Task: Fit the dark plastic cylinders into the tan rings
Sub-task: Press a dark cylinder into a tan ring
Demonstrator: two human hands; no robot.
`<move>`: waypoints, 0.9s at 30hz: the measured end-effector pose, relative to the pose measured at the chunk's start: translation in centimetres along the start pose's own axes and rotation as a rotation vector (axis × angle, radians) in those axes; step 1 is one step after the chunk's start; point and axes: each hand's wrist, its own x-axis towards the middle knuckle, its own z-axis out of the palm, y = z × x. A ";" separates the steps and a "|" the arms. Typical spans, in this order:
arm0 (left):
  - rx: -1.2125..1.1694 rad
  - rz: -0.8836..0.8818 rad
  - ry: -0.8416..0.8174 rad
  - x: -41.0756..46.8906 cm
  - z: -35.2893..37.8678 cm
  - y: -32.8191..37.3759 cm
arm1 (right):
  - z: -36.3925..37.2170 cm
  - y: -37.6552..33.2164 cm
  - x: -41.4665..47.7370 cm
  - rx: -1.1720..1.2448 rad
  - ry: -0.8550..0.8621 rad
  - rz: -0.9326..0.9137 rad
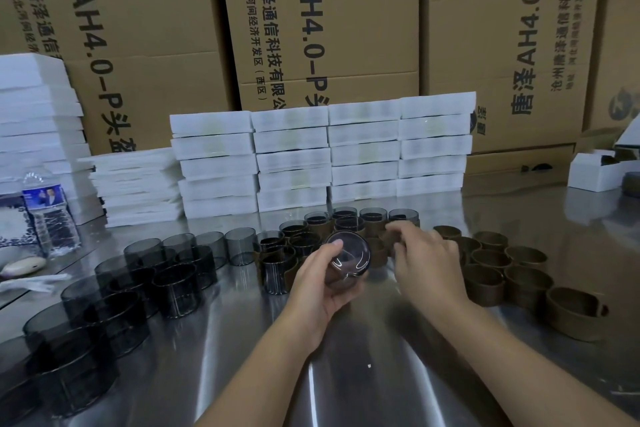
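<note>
Tall cardboard boxes [329, 10] printed with black lettering stand in a wall along the back. A shiny steel table [346, 374] runs from them to the near edge, and stacks of white foam trays [325, 156] are lined up on it against the boxes. On the left part of the table stands a broad cluster of dark cylinders [175, 289], upright and close together. On the right lies a group of tan rings [485, 282], many of them touching. Between the two groups, toward the foam stacks, sits a bunch of fitted cylinders [304, 239], each standing in a ring. A water bottle [48, 215] stands at the far left. The left hand [318, 291] is raised over the middle of the table, its fingers wrapped round one held cylinder [348, 258], which is tilted with a round end toward the camera. The right hand [426, 260] is just beside it, fingers curled down at the nearest tan rings; motion blur hides whether they grasp one.
</note>
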 end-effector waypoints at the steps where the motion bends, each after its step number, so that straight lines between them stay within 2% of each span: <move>1: -0.002 0.002 0.003 0.0 0.0 0.0 | 0.0 -0.2 0.0 0.133 0.022 -0.011; 4: -0.008 0.023 0.001 0.1 0.0 0.0 | 0.1 -0.5 -0.2 0.422 0.106 -0.087; 10: 0.016 0.085 -0.018 0.0 0.0 0.1 | 0.0 -1.0 -0.7 0.577 0.203 -0.170; 19: 0.040 0.050 -0.072 -0.2 0.2 0.2 | -0.4 -2.2 -1.5 0.619 0.161 -0.417; 27: 0.122 0.067 -0.111 0.2 -0.3 -0.2 | -0.7 -2.7 -1.7 0.558 0.140 -0.539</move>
